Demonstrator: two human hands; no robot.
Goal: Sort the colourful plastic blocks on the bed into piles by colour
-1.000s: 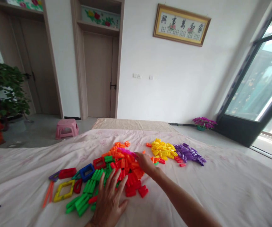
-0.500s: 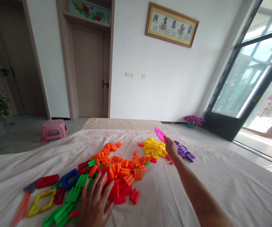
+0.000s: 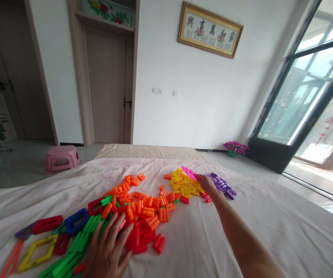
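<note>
My right hand (image 3: 209, 185) reaches far forward, its fingers closed on one end of a flat bright-pink plastic piece with a scalloped edge (image 3: 188, 172). The pink piece is just over the far side of a pile of yellow plastic building pieces (image 3: 185, 183). Purple pieces (image 3: 224, 187) lie right beside that hand. My left hand (image 3: 107, 245) rests with fingers spread on the near heap, between green pieces (image 3: 87, 228) and red pieces (image 3: 140, 237). Orange pieces (image 3: 146, 204) stretch away beyond its fingertips.
At the left lie a yellow square frame (image 3: 29, 262), a blue frame (image 3: 78, 221) and red frames. A wrinkled pale cloth (image 3: 195, 247) covers the surface. A pink stool (image 3: 62, 156) stands on the floor to the left, and potted magenta flowers (image 3: 236, 147) at the right.
My right hand has lowered slightly and moved left, bringing the pink piece down to the yellow pile. The view has shifted a little, and my left hand still rests on the heap.
</note>
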